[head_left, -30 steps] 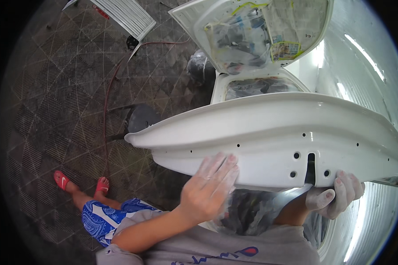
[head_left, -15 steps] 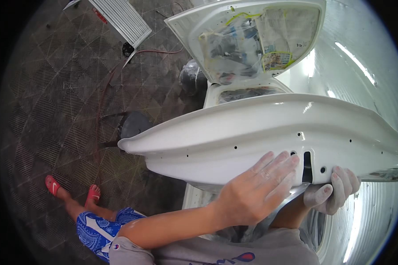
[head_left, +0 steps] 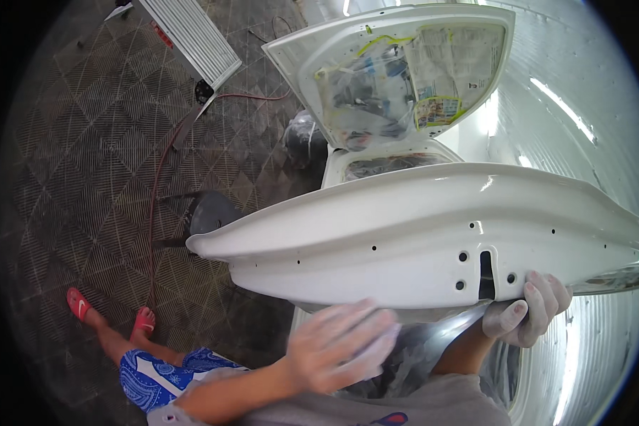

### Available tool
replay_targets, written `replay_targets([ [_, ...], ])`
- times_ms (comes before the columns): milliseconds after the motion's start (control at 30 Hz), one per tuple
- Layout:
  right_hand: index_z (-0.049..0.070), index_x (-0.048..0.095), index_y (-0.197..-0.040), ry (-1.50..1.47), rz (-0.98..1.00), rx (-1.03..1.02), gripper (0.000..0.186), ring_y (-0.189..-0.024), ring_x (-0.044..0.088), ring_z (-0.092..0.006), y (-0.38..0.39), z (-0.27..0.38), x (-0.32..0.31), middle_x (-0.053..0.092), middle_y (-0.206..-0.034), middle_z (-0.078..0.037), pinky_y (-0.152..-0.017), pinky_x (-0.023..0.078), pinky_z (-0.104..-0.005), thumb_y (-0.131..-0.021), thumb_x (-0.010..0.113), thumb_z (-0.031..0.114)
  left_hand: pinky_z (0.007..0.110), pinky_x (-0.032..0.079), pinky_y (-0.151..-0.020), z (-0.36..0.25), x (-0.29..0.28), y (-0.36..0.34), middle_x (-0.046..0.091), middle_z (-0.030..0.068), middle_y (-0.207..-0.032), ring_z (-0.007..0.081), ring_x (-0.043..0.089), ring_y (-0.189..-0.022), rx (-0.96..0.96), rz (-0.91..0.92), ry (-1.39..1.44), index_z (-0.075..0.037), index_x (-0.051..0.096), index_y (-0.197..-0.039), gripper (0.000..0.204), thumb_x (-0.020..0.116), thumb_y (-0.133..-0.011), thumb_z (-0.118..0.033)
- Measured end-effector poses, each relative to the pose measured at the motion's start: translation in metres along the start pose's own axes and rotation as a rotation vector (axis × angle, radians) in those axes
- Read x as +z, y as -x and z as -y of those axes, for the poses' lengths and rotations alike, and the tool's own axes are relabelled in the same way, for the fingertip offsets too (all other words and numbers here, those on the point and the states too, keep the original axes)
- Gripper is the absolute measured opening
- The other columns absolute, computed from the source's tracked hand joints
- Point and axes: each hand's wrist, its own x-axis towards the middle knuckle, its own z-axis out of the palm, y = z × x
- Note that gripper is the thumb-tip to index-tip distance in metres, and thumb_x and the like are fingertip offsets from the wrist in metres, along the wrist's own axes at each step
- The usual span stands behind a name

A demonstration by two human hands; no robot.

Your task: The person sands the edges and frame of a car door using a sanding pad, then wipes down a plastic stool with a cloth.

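Note:
A long, curved white car panel [head_left: 348, 231] stretches across the middle, with several small round holes and one dark upright slot along its lower part. My right hand [head_left: 529, 312] grips the panel's lower edge just right of the slot, fingers bent and dusted white. Below the edge, apart from the panel, my left hand [head_left: 344, 346] is blurred by motion. Its whitened fingers are curled together, and something pale may sit under them, but I cannot make it out.
Behind stands another white panel [head_left: 302, 53] backed with plastic film and newspaper. A ribbed metal platform [head_left: 188, 35] and a thin red hose [head_left: 155, 213] are on the patterned floor [head_left: 85, 163]. Clear plastic sheeting [head_left: 412, 355] lies below the held panel. A shiny light-coloured wall [head_left: 575, 78] is at right.
My left hand has come off the panel's face by the slot and moved left and down, uncovering two round holes. My right hand keeps its grip. The panel sits slightly lower in view.

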Motion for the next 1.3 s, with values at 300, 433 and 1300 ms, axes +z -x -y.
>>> replay_targets([
  [300, 0.003, 0.066, -0.091, 0.014, -0.001, -0.043, 0.024, -0.089, 0.056, -0.0292, 0.003, -0.001, 0.002, 0.067, -0.082, -0.012, -0.083, 0.043, -0.0415, -0.085, 0.05, 0.021, 0.036, 0.06, -0.079, 0.016, -0.005, -0.004, 0.066, 0.023, -0.12, 0.0304, 0.071, -0.098, -0.105, 0.001, -0.058, 0.001, 0.066, -0.113, 0.04, 0.077, -0.077, -0.014],
  [433, 0.003, 0.066, -0.089, 0.004, -0.039, -0.035, 0.024, -0.087, 0.056, -0.0289, 0.001, 0.001, 0.004, 0.067, -0.083, -0.012, -0.081, 0.044, -0.04, -0.085, 0.05, 0.02, 0.042, 0.05, -0.1, 0.029, 0.02, -0.008, 0.067, 0.0184, -0.122, 0.0323, 0.066, -0.111, 0.007, 0.061, 0.044, -0.001, 0.067, -0.114, 0.044, 0.073, -0.078, -0.026],
  [1300, 0.003, 0.065, -0.091, 0.041, 0.032, 0.031, 0.024, -0.09, 0.055, -0.0293, -0.004, 0.001, 0.003, 0.068, -0.086, -0.013, -0.082, 0.045, -0.0413, -0.087, 0.05, 0.022, 0.046, 0.051, -0.1, 0.022, 0.038, -0.065, 0.063, 0.0212, -0.127, 0.0357, 0.064, -0.114, 0.075, 0.027, -0.004, 0.003, 0.068, -0.109, 0.035, 0.066, -0.079, -0.016],
])
